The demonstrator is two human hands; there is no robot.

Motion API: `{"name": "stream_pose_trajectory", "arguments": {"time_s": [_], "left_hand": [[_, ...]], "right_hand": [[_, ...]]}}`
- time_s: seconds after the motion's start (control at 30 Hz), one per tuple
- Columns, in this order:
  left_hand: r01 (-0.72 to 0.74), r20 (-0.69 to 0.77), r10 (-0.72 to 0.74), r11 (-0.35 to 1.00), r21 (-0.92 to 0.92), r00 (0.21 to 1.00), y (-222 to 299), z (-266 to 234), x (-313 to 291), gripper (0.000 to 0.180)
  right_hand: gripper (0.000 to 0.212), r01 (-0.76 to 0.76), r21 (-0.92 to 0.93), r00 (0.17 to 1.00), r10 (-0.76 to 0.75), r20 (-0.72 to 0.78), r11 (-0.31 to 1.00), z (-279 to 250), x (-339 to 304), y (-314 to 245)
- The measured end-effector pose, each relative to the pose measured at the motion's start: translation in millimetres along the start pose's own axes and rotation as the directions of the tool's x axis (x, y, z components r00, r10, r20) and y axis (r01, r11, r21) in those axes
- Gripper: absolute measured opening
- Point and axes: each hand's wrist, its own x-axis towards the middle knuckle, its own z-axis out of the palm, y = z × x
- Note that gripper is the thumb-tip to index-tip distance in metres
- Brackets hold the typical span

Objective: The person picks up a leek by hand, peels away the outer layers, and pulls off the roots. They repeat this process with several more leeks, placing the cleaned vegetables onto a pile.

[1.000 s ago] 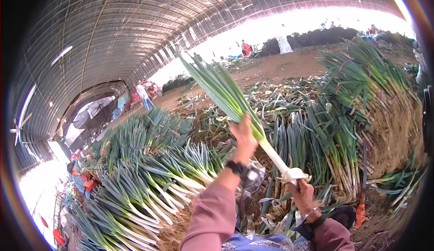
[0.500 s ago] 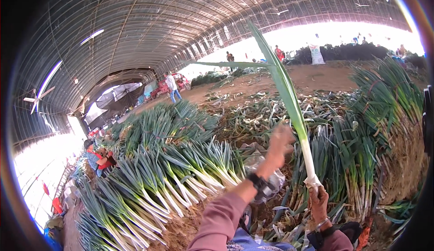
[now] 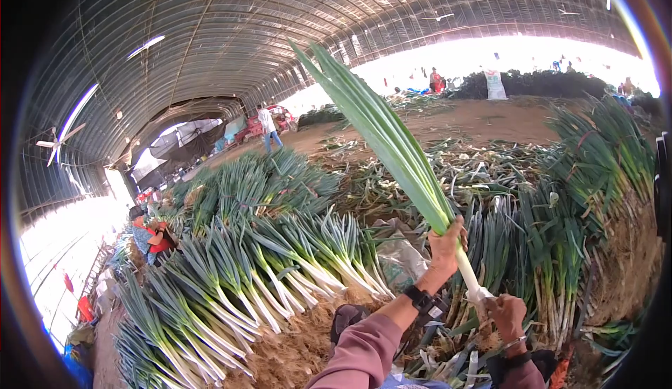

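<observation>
A long green onion [image 3: 392, 144] slants across the middle, its leaves pointing up and left. My left hand [image 3: 446, 245] is closed round its neck, where green turns to white. Lower on the right, my right hand [image 3: 507, 315] is closed at the pale root end, where loose whitish skin shows by the fingers. To the left lies a row of cleaned green onions [image 3: 259, 291] with white stems and brown roots toward me. Uncleaned green onions [image 3: 553, 263] stand close together beyond my right hand.
Stripped leaves [image 3: 462, 165] litter the ground ahead. A bundle of green onions [image 3: 609, 151] rises at the far right. At left sits a person in a red apron [image 3: 159, 238]; another person [image 3: 267, 128] stands farther back. A white sack [image 3: 495, 86] stands at the back.
My left hand, blurred beside the stalk before, has closed round its neck. The green onion has tilted left, and its side leaf no longer sticks out. My right hand has moved slightly right and down.
</observation>
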Motion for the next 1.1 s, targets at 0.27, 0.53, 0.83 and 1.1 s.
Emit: {"name": "stream_pose_trajectory", "arguments": {"time_s": [0.27,0.53,0.83,1.1], "left_hand": [[0.006,0.026,-0.008,0.996,0.085,1.0,-41,9,-33,0.015],[0.021,0.013,-0.022,0.995,0.1,1.0,-62,18,-56,0.02],[0.006,-0.086,-0.002,0.999,0.053,0.996,6,-11,3,0.022],[0.306,-0.064,-0.303,0.951,0.044,0.951,-55,-32,-43,0.032]], "right_hand": [[0.035,0.323,0.809,0.942,-0.246,-0.226,0.492,24,-7,-23],[0.046,0.359,0.715,0.933,-0.257,-0.253,0.6,45,-12,-28],[0.044,0.313,0.719,0.933,-0.343,-0.11,0.621,30,-27,-53],[0.047,0.309,0.765,0.94,-0.306,-0.154,0.565,56,-2,-42]]}}
